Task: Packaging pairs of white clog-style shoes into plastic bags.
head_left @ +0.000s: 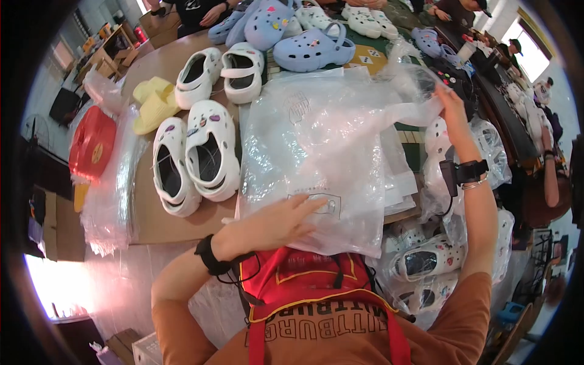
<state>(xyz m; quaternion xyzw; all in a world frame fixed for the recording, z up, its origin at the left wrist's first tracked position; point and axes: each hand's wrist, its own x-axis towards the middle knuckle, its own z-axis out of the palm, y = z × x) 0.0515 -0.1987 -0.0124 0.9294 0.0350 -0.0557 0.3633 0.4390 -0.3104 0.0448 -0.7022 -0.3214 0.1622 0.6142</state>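
Observation:
A stack of clear plastic bags lies flat in front of me at the table's near edge. My left hand rests on its lower part, fingers stretched out and holding nothing. My right hand is raised at the right, its fingers closed on the crumpled end of a clear plastic bag that trails over the stack. Left of the stack stands a pair of white clogs with small charms on the toes. Behind them are two more white clogs.
Yellow slides and a red case stand at the left, near a pile of plastic sleeves. Blue clogs crowd the far side. Bagged white clogs hang or lie below my right arm. Other people work around the tables.

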